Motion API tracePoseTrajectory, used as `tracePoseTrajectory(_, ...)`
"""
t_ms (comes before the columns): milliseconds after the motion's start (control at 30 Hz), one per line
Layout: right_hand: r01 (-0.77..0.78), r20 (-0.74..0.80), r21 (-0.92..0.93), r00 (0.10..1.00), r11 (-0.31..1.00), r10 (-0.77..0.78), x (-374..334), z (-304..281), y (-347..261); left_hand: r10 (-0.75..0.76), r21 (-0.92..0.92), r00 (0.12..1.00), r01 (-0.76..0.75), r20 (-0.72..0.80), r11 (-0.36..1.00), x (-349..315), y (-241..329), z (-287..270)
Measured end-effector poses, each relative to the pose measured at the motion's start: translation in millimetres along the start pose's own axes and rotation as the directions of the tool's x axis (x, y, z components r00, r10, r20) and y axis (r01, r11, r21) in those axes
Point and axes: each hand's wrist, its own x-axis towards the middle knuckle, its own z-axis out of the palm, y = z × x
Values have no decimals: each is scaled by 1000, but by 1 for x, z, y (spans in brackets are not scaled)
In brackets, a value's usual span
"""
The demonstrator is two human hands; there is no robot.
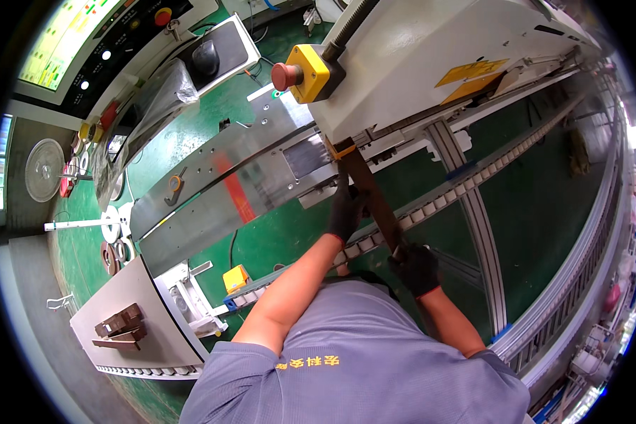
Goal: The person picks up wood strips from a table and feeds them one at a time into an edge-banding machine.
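White machine housing (431, 49) sits above my fingers, roller conveyor track (473, 180) running under them. Brown wood strip (372, 194) runs from the housing's infeed down between both hands. Left hand (346, 210), black glove, fingers closed on the strip's upper part. Right hand (415, 267), gloved too, fingers clamped on its lower end. Red stop button (284, 75) up-left of left fingers.

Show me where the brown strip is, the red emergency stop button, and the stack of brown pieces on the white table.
brown strip (373, 201), head view, middle of its length between the two gloved hands.
red emergency stop button (284, 75), head view, the red cap.
stack of brown pieces (122, 326), head view, top of the pile.
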Motion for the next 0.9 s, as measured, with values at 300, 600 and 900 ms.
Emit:
tracePoseTrajectory(300,81,-159,53,985,995,-72,6,-2,22,-6,23,998,5,55,1000,12,5,21)
tracePoseTrajectory(600,95,-165,39,982,995,-87,34,-22,105,22,13,994,-24,111,1000,56,-4,99)
tracePoseTrajectory(900,45,-96,-89,994,995,-54,84,-73,173,347,724,917,-374,195,580,136,-36,124)
